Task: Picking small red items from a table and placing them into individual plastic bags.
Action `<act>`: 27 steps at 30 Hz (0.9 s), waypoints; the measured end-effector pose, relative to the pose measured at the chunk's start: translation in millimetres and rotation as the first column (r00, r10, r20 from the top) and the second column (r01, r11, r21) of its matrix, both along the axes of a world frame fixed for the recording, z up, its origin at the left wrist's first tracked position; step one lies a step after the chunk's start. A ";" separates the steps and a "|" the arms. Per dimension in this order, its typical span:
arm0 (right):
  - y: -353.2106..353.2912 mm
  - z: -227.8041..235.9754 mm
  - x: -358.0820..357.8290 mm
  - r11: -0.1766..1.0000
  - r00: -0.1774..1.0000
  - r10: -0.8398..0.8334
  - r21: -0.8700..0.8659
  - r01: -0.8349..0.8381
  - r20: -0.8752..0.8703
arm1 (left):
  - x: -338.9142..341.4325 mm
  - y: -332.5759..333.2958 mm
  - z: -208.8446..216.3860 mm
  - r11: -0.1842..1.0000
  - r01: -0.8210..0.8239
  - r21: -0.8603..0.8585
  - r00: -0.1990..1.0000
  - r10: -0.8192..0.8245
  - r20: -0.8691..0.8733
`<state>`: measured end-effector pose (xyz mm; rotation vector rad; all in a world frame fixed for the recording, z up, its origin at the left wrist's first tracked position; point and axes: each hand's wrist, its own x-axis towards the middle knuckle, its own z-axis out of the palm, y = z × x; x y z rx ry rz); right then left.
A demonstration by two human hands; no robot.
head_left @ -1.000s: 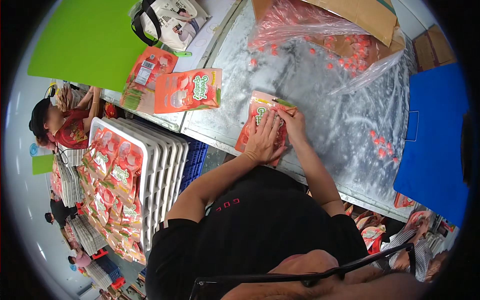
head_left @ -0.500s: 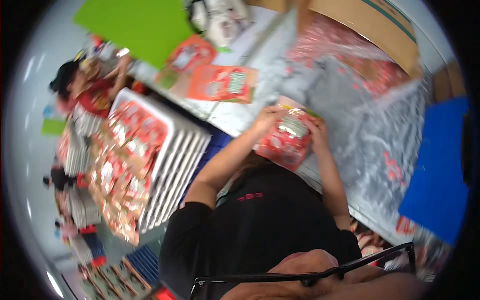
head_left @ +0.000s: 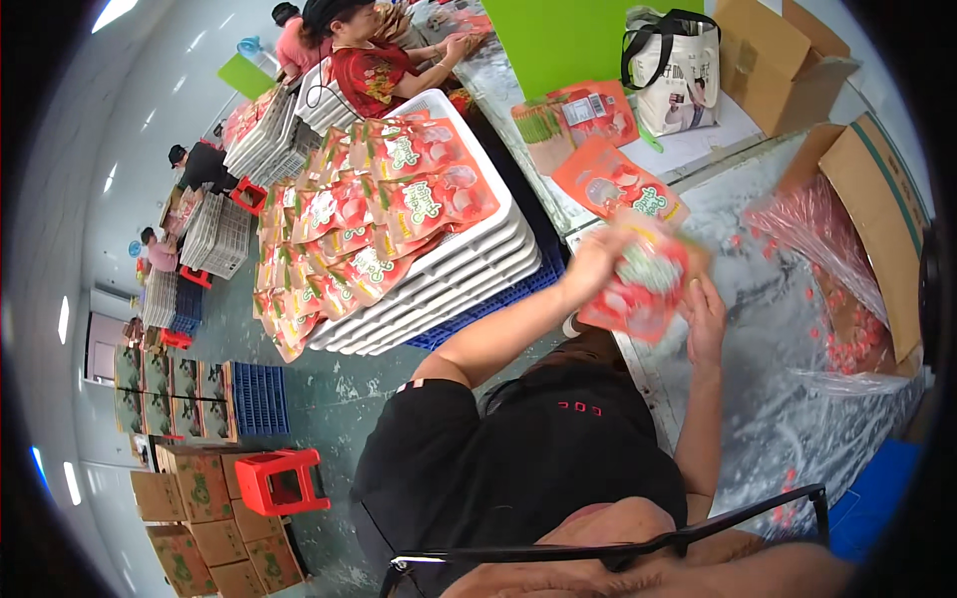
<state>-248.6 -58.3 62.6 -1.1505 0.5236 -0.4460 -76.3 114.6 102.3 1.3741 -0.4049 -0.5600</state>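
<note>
Between my hands hangs a red and orange snack pouch (head_left: 633,294), its upper part smeared by motion. My left hand (head_left: 595,264) is closed on its left edge near the top. On the opposite edge, my right hand (head_left: 706,317) grips with thumb and fingers. Just beyond lies a similar pouch (head_left: 616,184) flat on the table. Behind it are another pouch (head_left: 598,112) and a bundle of green and tan packaging (head_left: 546,135). To my left, many filled pouches (head_left: 349,214) lie in overlapping rows on top of stacked white crates (head_left: 469,261).
An opened carton (head_left: 887,199) lined with clear plastic holds small red packets (head_left: 852,319); some lie loose on the grey table (head_left: 738,429). A tote bag (head_left: 678,75) stands at the back. Left are a red stool (head_left: 284,480), stacked cartons (head_left: 214,518) and a co-worker in red (head_left: 369,65).
The whole view has swung toward the left side, bringing the crates, floor and cartons further in. Both hands keep hold of the pouch, which now sits closer to the pouch lying on the table.
</note>
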 end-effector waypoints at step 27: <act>-15.0 -40.2 -32.7 0.996 0.939 0.053 0.079 -0.027 -0.339 | 314.1 184.3 -12.4 -0.094 -0.929 0.358 0.363 -0.411 0.836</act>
